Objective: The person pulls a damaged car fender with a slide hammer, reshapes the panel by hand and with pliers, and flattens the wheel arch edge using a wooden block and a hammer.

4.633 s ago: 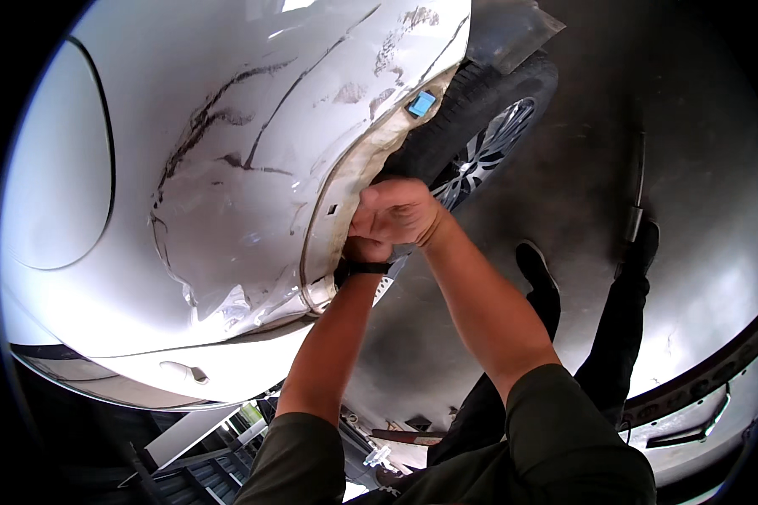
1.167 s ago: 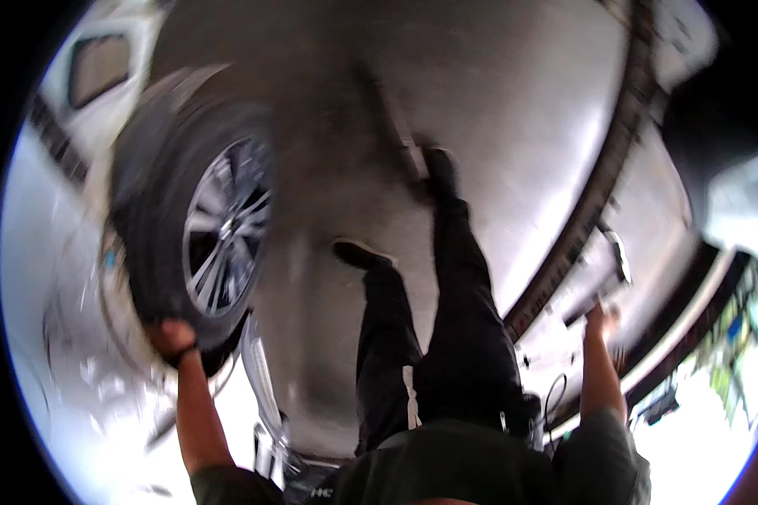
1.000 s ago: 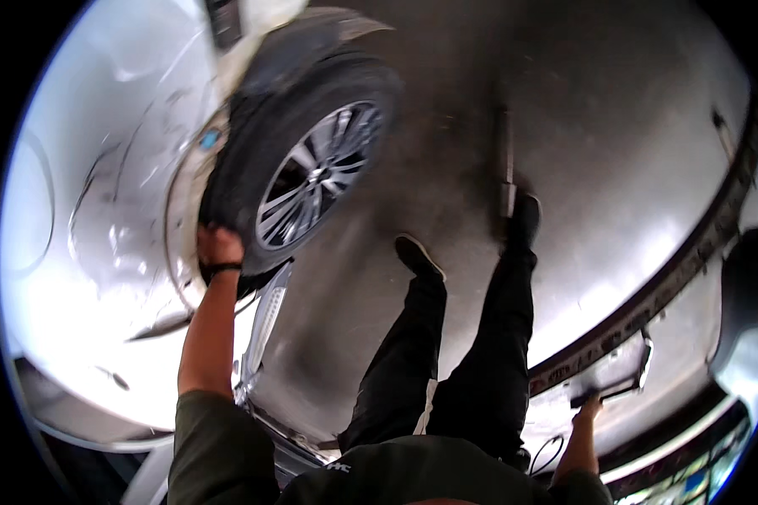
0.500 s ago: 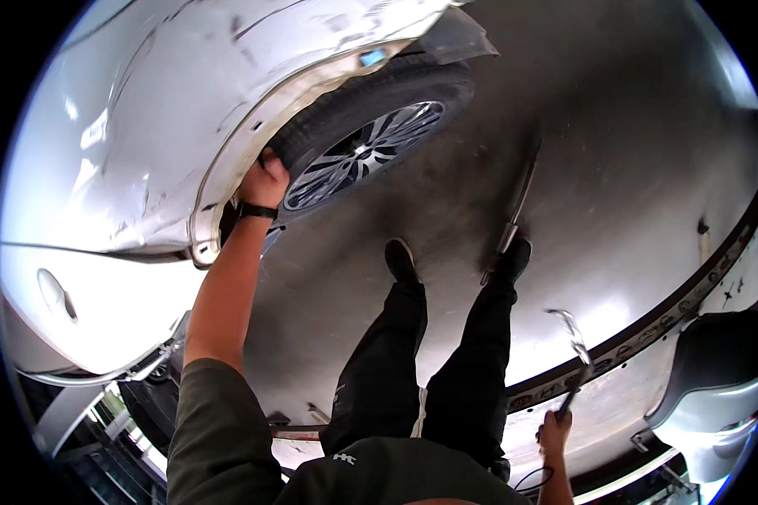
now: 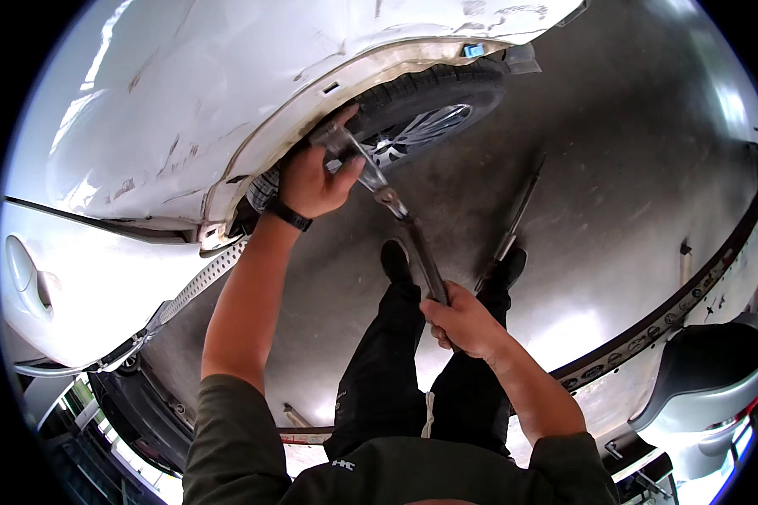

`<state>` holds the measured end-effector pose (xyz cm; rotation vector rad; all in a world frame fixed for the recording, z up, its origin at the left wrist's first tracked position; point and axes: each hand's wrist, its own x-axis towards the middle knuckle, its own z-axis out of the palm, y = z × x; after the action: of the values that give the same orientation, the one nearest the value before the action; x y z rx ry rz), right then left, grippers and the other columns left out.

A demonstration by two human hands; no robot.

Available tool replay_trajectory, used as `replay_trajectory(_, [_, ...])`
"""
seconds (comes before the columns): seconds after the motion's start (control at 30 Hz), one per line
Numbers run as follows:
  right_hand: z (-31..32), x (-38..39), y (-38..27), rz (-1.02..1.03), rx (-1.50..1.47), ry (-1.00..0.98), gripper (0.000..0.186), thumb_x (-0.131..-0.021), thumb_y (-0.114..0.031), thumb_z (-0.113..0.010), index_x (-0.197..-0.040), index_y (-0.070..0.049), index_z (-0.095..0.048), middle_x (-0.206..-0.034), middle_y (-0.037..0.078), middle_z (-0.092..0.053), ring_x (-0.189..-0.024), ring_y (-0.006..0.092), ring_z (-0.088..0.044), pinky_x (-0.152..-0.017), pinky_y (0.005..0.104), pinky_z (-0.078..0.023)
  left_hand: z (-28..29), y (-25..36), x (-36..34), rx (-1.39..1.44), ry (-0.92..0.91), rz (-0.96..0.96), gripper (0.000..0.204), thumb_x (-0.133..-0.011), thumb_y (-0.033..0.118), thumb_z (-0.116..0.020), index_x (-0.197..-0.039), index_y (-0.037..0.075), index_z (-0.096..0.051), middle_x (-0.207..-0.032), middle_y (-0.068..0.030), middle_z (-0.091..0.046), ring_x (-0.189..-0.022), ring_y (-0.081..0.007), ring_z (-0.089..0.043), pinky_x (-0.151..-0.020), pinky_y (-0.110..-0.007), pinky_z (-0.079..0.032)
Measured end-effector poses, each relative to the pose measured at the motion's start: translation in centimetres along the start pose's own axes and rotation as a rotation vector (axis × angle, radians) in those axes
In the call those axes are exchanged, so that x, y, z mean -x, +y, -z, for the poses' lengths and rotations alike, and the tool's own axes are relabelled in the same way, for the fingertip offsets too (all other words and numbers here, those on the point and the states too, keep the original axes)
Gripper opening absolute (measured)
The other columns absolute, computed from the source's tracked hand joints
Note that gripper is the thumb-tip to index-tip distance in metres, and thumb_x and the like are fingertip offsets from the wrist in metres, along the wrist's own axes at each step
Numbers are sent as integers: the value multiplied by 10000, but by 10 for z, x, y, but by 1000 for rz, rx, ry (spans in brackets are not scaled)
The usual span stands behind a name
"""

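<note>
My left hand (image 5: 313,181) is at the edge of the wheel arch (image 5: 265,139) on a scuffed white car, beside the tyre (image 5: 413,91). Its thumb and forefinger stand apart, with a blurred metal head between them; whether they touch it I cannot tell. That head belongs to a hammer (image 5: 424,252) with a shiny neck and a dark handle. Wrapped round the lower handle is my right hand (image 5: 463,320), in front of my legs. The hammer slants from it up to the left.
A long metal bar (image 5: 514,220) lies on the floor by my right shoe (image 5: 507,268). At the right stands a detached, light-coloured car panel (image 5: 699,337) with a dark strip. A blue clip (image 5: 473,50) sits on the arch edge. The spoked wheel (image 5: 425,135) is fitted.
My right hand has brought the hammer from the lower right up to my left hand. My left hand has come partly out from the arch, its thumb spreading. The view has shifted.
</note>
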<state>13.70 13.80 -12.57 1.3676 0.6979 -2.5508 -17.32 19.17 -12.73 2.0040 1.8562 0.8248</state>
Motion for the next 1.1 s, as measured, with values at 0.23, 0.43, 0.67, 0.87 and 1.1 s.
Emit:
replay_trajectory(0.23, [-12,-3,-10,-57,-27,-69,185,-947,-197,-579,-943,-63,-451,-690,5,-463,-541,91,-437,-455,264,-377,-12,-9,-12,104,70,111,234,-880,212,-696,-1065,73,-663,-924,-91,-689,-884,-232,-650,-811,-335,-493])
replay_trajectory(0.43, [-5,13,-24,-132,33,2,187,-946,-211,-579,-947,-54,-477,-688,4,-475,-542,92,-456,-462,267,-393,-16,-16,-10,100,54,303,223,-907,245,-674,-1017,51,-684,-994,-105,-694,-966,-226,-640,-867,-321,-480])
replay_trajectory(0.67, [4,3,-45,-58,180,7,199,-931,-229,-579,-907,-50,-496,-659,8,-483,-527,98,-458,-467,271,-404,-18,-18,-19,-1,220,238,309,-996,269,-544,-1160,29,-649,-1114,-109,-693,-1043,-232,-630,-950,-327,-436])
replay_trajectory(0.87, [14,-7,-45,-26,198,-88,188,-923,-217,-578,-921,-45,-500,-652,9,-476,-529,95,-465,-472,273,-406,-22,-16,-19,175,284,284,320,-1008,275,-530,-1165,18,-640,-1097,-98,-691,-1039,-228,-619,-946,-322,-427])
replay_trajectory(1.1, [22,-24,-53,23,231,-54,174,-924,-185,-575,-950,-36,-489,-642,12,-468,-527,102,-457,-473,281,-404,-29,-22,-21,68,381,198,256,-991,223,-568,-1110,15,-658,-1005,-120,-704,-950,-254,-657,-863,-344,-480])
